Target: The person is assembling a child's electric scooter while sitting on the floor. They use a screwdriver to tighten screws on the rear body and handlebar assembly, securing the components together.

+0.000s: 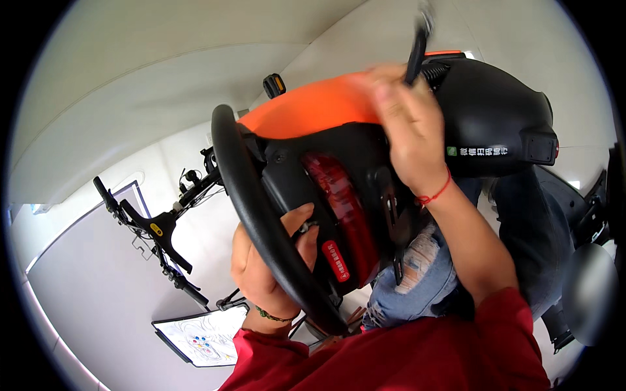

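In front of me stands a bike's rear body with an orange side panel (313, 104), a black cover and a long red tail light (336, 202). A thick black hoop-shaped bar (244, 182) arches over its left side. My left hand (274, 260) reaches around behind the bar, its thumb and finger pinching a small metallic piece (306, 226) against the black cover beside the tail light. Raised over the orange panel, my right hand (411, 124) is closed and smeared by motion. A black-handled tool (417, 55) with a blurred metal end sticks up from it.
Handlebars (160, 228) with cables and levers extend at the left. A pedal (274, 85) shows beyond the orange panel. To the right sit a black rear fender (495, 117) and black parts (590, 208). A board with a drawing (202, 339) lies at the lower left.
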`<state>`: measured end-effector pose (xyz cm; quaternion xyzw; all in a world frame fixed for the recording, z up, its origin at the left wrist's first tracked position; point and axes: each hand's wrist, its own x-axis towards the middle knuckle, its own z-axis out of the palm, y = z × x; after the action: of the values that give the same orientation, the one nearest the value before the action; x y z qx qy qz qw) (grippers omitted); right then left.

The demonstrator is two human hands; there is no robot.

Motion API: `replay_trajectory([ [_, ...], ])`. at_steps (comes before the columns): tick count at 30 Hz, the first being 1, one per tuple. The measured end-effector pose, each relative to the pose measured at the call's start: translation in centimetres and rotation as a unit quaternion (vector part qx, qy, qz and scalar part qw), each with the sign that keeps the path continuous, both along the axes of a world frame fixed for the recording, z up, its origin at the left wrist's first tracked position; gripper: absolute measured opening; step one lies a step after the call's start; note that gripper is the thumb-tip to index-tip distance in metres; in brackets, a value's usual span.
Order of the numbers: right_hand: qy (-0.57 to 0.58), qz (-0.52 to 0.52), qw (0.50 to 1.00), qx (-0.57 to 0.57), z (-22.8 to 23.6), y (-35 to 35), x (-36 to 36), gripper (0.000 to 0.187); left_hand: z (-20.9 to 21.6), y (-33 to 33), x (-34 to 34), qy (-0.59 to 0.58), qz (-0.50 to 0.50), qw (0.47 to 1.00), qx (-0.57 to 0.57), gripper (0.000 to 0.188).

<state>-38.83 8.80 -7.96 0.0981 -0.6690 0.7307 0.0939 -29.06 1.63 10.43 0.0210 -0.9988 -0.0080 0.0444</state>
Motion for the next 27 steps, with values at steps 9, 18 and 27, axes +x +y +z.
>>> replay_trajectory([
  [9,-0.116,0.000,0.979,-0.165,0.0,-0.2,-1.4,0.029,-0.6,0.0,1.4,0.028,0.104,0.994,-0.027,0.014],
  [18,-0.051,0.082,0.992,-0.087,1.3,-2.2,-1.7,0.029,-1.9,0.6,1.3,0.091,0.126,0.988,0.002,0.016],
  [27,-0.175,0.092,0.964,-0.181,0.8,2.9,-4.5,0.030,-1.8,0.9,1.6,0.107,0.145,0.984,0.015,0.016],
])
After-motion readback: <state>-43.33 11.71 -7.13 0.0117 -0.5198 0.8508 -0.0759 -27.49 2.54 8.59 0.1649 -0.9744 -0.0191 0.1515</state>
